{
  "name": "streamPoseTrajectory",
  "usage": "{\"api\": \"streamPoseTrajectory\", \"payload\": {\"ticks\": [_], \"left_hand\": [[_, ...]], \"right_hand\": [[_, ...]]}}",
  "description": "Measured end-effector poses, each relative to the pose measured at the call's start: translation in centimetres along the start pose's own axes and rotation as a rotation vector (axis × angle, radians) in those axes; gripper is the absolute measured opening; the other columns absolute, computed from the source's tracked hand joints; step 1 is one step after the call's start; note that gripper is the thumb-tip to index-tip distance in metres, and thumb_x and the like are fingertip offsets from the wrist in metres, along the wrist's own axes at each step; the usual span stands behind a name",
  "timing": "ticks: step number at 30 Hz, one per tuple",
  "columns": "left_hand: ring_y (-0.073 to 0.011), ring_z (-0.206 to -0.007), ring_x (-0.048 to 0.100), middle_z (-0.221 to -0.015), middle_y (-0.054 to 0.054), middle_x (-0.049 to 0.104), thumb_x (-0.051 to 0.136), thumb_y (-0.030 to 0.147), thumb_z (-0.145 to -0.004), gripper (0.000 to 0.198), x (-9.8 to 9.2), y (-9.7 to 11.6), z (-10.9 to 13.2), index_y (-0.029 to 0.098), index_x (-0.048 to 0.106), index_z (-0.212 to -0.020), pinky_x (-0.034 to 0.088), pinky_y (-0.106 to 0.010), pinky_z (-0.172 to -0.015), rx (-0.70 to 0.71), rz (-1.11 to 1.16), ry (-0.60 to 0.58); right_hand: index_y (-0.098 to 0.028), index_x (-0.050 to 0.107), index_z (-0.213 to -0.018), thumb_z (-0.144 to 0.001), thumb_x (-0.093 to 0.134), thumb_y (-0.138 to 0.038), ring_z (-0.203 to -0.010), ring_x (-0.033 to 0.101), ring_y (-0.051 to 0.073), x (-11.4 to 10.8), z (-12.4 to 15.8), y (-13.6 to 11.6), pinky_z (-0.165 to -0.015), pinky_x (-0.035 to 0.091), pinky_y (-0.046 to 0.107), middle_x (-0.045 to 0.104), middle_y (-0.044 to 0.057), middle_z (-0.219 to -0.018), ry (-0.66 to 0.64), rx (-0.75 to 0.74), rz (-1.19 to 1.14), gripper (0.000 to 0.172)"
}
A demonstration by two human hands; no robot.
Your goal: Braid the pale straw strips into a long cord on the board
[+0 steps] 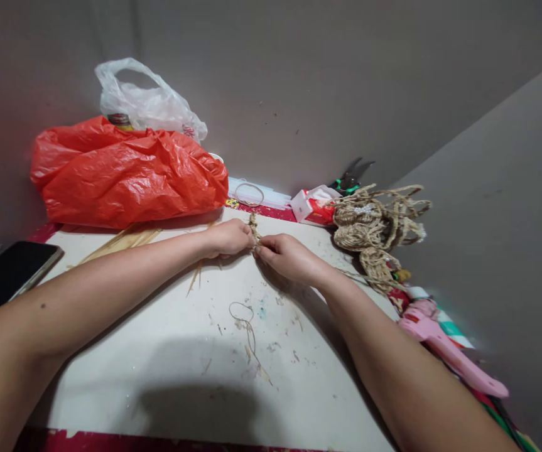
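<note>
Both hands meet over the far middle of the white board. My left hand [232, 238] is closed, its fingers curled around a short braided piece of straw-coloured cord [252, 221] that sticks up beyond the knuckles. From the right, my right hand [286, 256] pinches the near end of the same braid between thumb and forefinger. Much of the braid is hidden by the fingers. A loose loop of thin string [247, 320] lies on the board nearer to me. Flat straw-coloured strips [127, 242] lie beyond my left forearm.
A red plastic bag [129, 176] and a white plastic bag [151, 103] stand back left, above a phone [16, 276]. Woven cord bundles [365, 229], a tissue pack [315, 206], pliers [352, 177] and a pink glue gun [449, 351] line the right side. Grey walls enclose the board.
</note>
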State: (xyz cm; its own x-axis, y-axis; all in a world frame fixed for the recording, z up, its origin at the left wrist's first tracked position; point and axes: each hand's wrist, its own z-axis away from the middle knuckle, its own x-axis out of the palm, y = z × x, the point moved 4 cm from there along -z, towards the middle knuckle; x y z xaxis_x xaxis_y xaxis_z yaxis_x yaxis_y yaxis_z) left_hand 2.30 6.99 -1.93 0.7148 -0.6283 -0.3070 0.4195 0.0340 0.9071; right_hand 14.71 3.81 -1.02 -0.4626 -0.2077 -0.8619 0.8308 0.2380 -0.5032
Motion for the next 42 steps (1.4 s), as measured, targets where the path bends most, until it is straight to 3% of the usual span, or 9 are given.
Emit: {"api": "streamPoseTrajectory", "payload": {"ticks": [6,13,23,28,30,35,37,40,42], "left_hand": [[-0.0057,-0.030,0.023,-0.035,0.007,0.027,0.057,0.026,-0.072,0.024,0.2,-0.3,-0.3,0.019,0.043,-0.055,0.012,-0.023,-0.037,0.003,-0.029,0.069],[-0.0048,-0.028,0.022,-0.032,0.008,0.027,0.057,0.025,-0.071,0.023,0.2,-0.1,0.1,0.018,0.044,-0.054,0.012,-0.022,-0.035,-0.001,0.006,0.098],[-0.0043,-0.031,0.020,-0.035,0.008,0.028,0.058,0.020,-0.070,0.021,0.1,-0.3,0.1,0.018,0.044,-0.054,0.013,-0.022,-0.036,-0.016,0.224,0.031],[-0.0038,-0.031,0.021,-0.035,0.008,0.030,0.059,0.015,-0.066,0.016,0.3,-0.1,0.4,0.017,0.046,-0.057,0.013,-0.022,-0.037,-0.021,0.275,0.048],[-0.0038,-0.031,0.020,-0.034,0.008,0.029,0.056,0.013,-0.068,0.018,0.3,-0.1,0.4,0.017,0.044,-0.055,0.012,-0.022,-0.037,-0.025,0.306,0.043],[-0.0031,-0.030,0.017,-0.033,0.008,0.025,0.052,0.012,-0.073,0.028,0.0,0.2,0.5,0.018,0.036,-0.052,0.010,-0.022,-0.037,-0.029,0.407,-0.034],[-0.0028,-0.031,0.016,-0.034,0.009,0.023,0.051,0.011,-0.074,0.028,-0.1,0.3,0.4,0.018,0.035,-0.052,0.009,-0.022,-0.037,-0.036,0.447,-0.062],[-0.0026,-0.031,0.015,-0.035,0.009,0.022,0.050,0.009,-0.074,0.027,-0.2,0.3,0.4,0.018,0.035,-0.054,0.009,-0.021,-0.037,-0.034,0.478,-0.089],[-0.0024,-0.031,0.015,-0.036,0.009,0.023,0.050,0.008,-0.074,0.026,-0.1,0.4,0.4,0.018,0.037,-0.054,0.009,-0.021,-0.037,-0.031,0.487,-0.101]], "right_hand": [[-0.017,0.054,-0.068,-0.080,0.043,-0.027,-0.056,0.043,0.012,-0.5,0.6,-0.7,-0.052,0.026,0.024,0.057,0.003,-0.063,0.057,0.005,0.176,0.020],[-0.017,0.052,-0.060,-0.077,0.042,-0.023,-0.052,0.041,0.012,-2.0,1.4,-1.9,-0.050,0.028,0.024,0.050,0.001,-0.054,0.000,0.063,0.116,0.021],[-0.018,0.051,-0.057,-0.078,0.043,-0.019,-0.034,0.046,0.012,0.9,1.6,-2.5,-0.042,0.031,0.024,0.056,0.002,-0.043,-0.061,0.177,-0.106,0.023],[-0.019,0.049,-0.053,-0.079,0.046,-0.018,-0.034,0.047,0.012,1.1,1.8,-2.9,-0.040,0.033,0.023,0.055,0.001,-0.040,-0.033,0.124,-0.169,0.026],[-0.018,0.049,-0.053,-0.081,0.044,-0.020,-0.036,0.048,0.011,1.1,2.4,-3.8,-0.041,0.035,0.022,0.056,0.001,-0.043,-0.133,0.079,-0.201,0.028],[-0.015,0.058,-0.067,-0.083,0.050,-0.038,-0.047,0.054,0.011,-0.3,4.2,-5.1,-0.047,0.042,0.022,0.062,0.003,-0.056,-0.590,-0.005,-0.419,0.029],[-0.015,0.057,-0.067,-0.081,0.052,-0.046,-0.044,0.052,0.010,-1.9,3.4,-3.8,-0.044,0.039,0.022,0.058,0.002,-0.052,-0.402,0.055,-0.496,0.034],[-0.017,0.054,-0.065,-0.080,0.054,-0.046,-0.045,0.048,0.009,-3.9,1.8,-1.1,-0.043,0.036,0.021,0.054,0.001,-0.052,0.161,0.160,-0.488,0.033],[-0.017,0.055,-0.067,-0.080,0.056,-0.042,-0.050,0.048,0.009,-3.2,1.0,-0.3,-0.044,0.035,0.020,0.056,0.002,-0.058,0.261,0.170,-0.492,0.028]]}}
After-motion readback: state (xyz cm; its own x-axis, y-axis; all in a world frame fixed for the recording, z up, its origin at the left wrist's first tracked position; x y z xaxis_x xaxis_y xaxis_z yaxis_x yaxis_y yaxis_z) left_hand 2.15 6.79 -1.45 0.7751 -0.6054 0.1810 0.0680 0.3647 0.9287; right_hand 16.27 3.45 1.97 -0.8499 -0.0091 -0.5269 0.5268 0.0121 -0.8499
